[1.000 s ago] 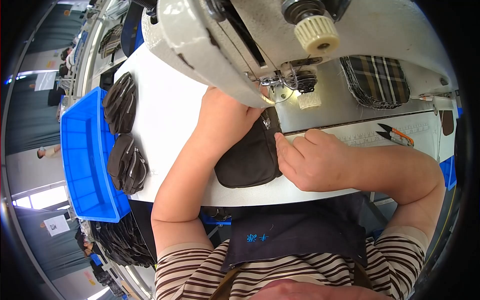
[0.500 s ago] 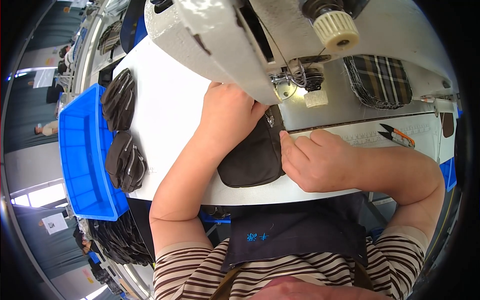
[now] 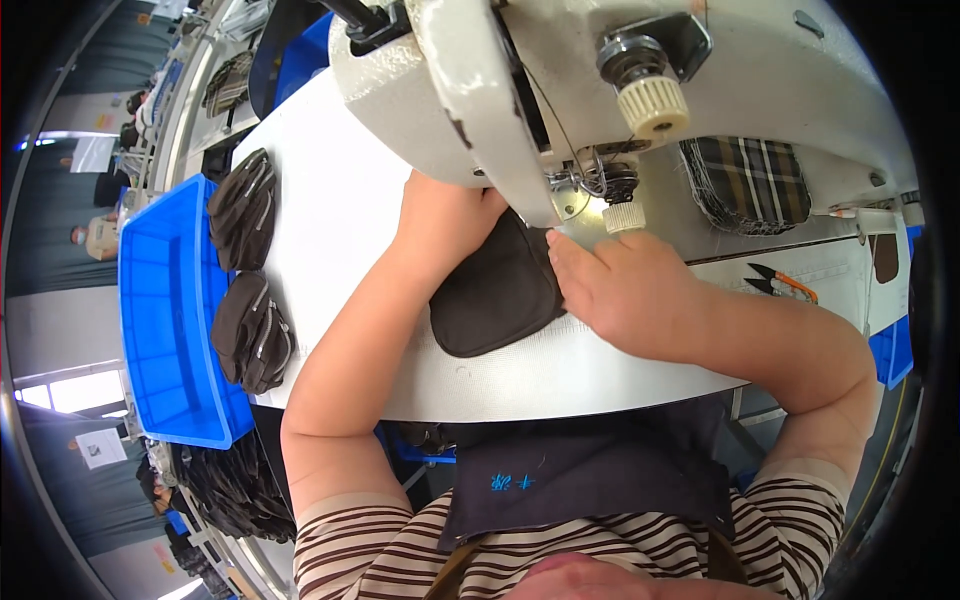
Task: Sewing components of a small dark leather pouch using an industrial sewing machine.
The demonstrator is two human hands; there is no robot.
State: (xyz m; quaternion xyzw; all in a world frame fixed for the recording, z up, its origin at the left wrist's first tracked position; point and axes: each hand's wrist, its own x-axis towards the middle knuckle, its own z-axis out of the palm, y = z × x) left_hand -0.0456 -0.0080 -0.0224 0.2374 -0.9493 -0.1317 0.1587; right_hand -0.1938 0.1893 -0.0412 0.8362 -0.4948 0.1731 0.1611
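A dark brown fabric pouch piece (image 3: 495,290) with a rounded near end lies on the white table, its far end reaching beneath the head of a sewing machine (image 3: 500,120). My left hand (image 3: 447,222) is closed on the pouch's far left part, its fingertips partly hidden behind the machine head. My right hand (image 3: 630,290) grips the pouch's right edge, forefinger and thumb close to the lit needle area. The needle itself is hard to make out.
Two finished-looking dark zipped pouches (image 3: 243,212) lie along the table's left edge, by a blue plastic bin (image 3: 165,320). Plaid fabric pieces (image 3: 750,185) are stacked right of the needle area. Orange-handled thread snips (image 3: 785,283) lie beyond my right forearm.
The pouch has shifted slightly away from me, farther under the machine head. Both hands have moved with it, and the zipper end that showed near the needle is now out of sight.
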